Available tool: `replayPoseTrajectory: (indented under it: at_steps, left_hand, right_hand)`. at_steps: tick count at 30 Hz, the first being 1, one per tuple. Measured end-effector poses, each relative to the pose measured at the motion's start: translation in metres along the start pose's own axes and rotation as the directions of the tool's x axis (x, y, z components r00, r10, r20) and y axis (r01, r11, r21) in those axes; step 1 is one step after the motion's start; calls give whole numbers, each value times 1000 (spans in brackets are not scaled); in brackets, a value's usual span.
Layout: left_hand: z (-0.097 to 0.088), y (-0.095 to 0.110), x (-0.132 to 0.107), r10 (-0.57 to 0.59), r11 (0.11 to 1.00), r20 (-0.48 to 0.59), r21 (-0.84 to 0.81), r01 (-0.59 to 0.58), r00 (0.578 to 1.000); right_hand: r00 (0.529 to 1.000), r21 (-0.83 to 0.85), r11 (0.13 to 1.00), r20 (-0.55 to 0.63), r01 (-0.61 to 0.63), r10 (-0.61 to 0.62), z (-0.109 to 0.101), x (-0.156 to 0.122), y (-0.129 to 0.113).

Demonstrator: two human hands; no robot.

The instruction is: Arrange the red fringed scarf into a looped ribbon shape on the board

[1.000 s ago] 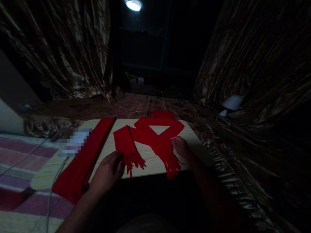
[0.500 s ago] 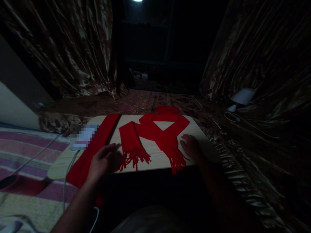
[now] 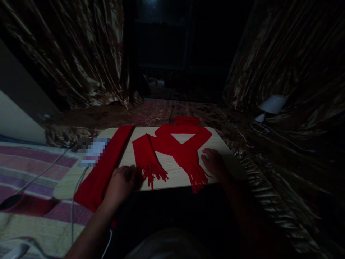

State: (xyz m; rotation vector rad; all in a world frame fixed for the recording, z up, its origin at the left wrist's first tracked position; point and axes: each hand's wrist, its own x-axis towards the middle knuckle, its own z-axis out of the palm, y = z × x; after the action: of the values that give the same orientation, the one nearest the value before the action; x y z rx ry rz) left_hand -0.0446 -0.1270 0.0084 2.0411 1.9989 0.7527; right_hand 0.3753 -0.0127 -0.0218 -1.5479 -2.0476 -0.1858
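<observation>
Your left hand (image 3: 124,180), at lower centre-left of the frame, is now lying palm-down at the fringe of the left fringed end (image 3: 147,154); half a second ago it was turning thumb-up, farther from that fringe. Your right hand (image 3: 212,161), at centre-right, is staying off the cloth it was touching a second ago. That is leaving the left end as the part being worked, in my judgement.

Your right fingers are curling loosely, a little apart and holding nothing, just beside the right fringed end (image 3: 198,176). Your left fingers are hiding in shadow, so I cannot tell whether they are pinching strands.

Counting: one red scarf (image 3: 185,153) is lying looped at the frame's centre, showing two fringed ends. One folded red cloth (image 3: 114,154) is lying left of it, both on one wooden board (image 3: 176,176). One lamp (image 3: 273,104) is standing at right, and two curtains (image 3: 94,54) are hanging above.
</observation>
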Motion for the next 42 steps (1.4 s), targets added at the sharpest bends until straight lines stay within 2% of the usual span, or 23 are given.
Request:
replayPoseTrajectory:
  at_steps: [3, 7, 12, 18, 20, 24, 27, 29, 31, 34, 38, 42]
  left_hand:
    - [-6, 8, -4, 44, 996, 20, 76, -46, 999]
    - [-5, 17, -10, 161, 984, -28, 87, -158, 987]
    - [-2, 21, -12, 265, 951, 52, 151, -270, 963]
    - [-12, 27, -21, 356, 923, 183, 82, -375, 916]
    - [-14, 28, -24, 363, 923, 210, 55, -382, 908]
    - [-19, 28, -26, 307, 944, 179, 64, -322, 935]
    - [-24, 32, -26, 349, 936, 227, -28, -352, 909]
    - [-27, 35, -23, 367, 929, 215, -123, -348, 905]
    - [-26, 36, -15, 363, 924, 127, -173, -340, 923]
    - [-18, 31, 1, 403, 906, 18, -149, -397, 915]
    - [-6, 21, 19, 471, 882, 48, -27, -470, 881]
    - [-5, 15, 23, 476, 877, 132, 12, -481, 870]
  right_hand:
    - [1000, -8, 1000, 7, -7, 7, -1, 0, -1]
    - [1000, -8, 1000, 7, -15, 15, -1, -1, -2]
    - [1000, -12, 1000, 7, -4, 4, -1, 0, -2]
    - [1000, -32, 999, -1, -5, 5, 0, 0, -2]
    - [1000, -37, 999, 2, 1, -1, -1, 0, -3]
    - [1000, -44, 999, 8, 4, -4, -1, 0, -3]
    - [1000, -48, 999, 10, 4, -4, 0, 0, -2]
    - [1000, -50, 999, 17, 9, -8, 0, 1, -2]
    - [1000, -54, 998, 24, 7, -6, 0, 1, -2]
    - [1000, -59, 998, 28, -6, 7, 0, 1, -2]
    - [999, -57, 998, 33, -3, 5, 0, 0, -1]
    - [1000, -64, 998, 25, -5, 7, 0, 0, -2]
